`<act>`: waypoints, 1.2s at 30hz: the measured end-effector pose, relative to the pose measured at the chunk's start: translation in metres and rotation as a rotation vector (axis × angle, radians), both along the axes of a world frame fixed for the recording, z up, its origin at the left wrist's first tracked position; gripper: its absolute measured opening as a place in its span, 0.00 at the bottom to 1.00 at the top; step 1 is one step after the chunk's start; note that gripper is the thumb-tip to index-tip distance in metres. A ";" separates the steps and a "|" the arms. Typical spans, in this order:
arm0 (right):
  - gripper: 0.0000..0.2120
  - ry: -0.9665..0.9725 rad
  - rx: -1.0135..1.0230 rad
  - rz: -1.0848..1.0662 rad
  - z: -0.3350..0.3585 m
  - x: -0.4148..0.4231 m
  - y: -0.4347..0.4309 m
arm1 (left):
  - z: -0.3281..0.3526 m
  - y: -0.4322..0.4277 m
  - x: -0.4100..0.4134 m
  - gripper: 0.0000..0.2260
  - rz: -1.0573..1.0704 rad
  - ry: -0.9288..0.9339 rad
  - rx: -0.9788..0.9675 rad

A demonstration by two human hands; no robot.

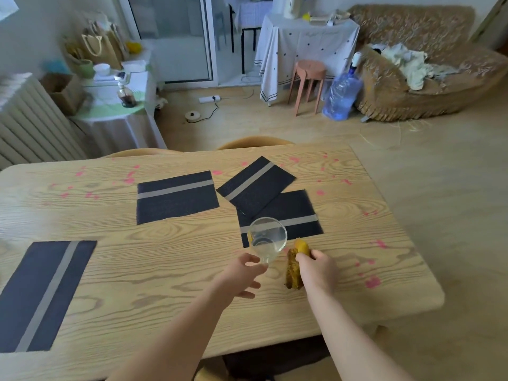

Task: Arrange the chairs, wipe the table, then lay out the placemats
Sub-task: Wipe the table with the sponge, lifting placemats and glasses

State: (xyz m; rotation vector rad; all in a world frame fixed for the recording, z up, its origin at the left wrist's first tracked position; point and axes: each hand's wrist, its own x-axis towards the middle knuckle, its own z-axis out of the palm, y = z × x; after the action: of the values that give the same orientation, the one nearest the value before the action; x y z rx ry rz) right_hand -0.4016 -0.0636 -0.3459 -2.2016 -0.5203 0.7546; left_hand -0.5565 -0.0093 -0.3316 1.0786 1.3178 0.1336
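While the right hand [316, 268] curls its fingers [302, 259] round a yellow-brown sponge [293, 273] pressed to the counter [165, 257] just right of the frame's centre, the left hand [242, 276] pinches the base of a clear cup [267, 239] beside it, thumb and forefinger on the glass and the other fingers loosely spread. The cup is tipped with its mouth toward the camera and looks empty, though blur makes that uncertain. Tilting it next to the sponge suggests wetting the wood for wiping. Pink marks [372, 281] dot the counter's far edge and right side, so the wiping seems barely begun. Four dark placemats with a grey stripe lie on it: one [44, 292] at lower left, one [177, 196] at centre, and two askew right of centre, the upper [255, 185] overlapping the lower [291, 213]. They look dropped rather than laid, and probably need lifting to wipe beneath. Two chair backs [254, 141] show at the far edge.
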 end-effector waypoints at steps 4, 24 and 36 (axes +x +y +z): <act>0.17 0.038 -0.001 0.026 -0.006 0.012 0.008 | -0.003 0.004 0.017 0.14 0.037 -0.030 -0.092; 0.11 0.017 0.000 0.220 0.023 -0.067 0.058 | -0.008 0.024 -0.066 0.11 0.277 0.000 0.041; 0.12 0.036 0.019 0.523 0.027 -0.241 0.101 | 0.007 0.036 -0.246 0.12 0.530 0.023 0.096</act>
State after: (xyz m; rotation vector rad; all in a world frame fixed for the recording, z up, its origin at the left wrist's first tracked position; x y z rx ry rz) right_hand -0.6423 0.0371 -0.3186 -2.0447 -1.1026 1.0473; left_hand -0.8025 0.0268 -0.3242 0.7879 1.6074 0.5848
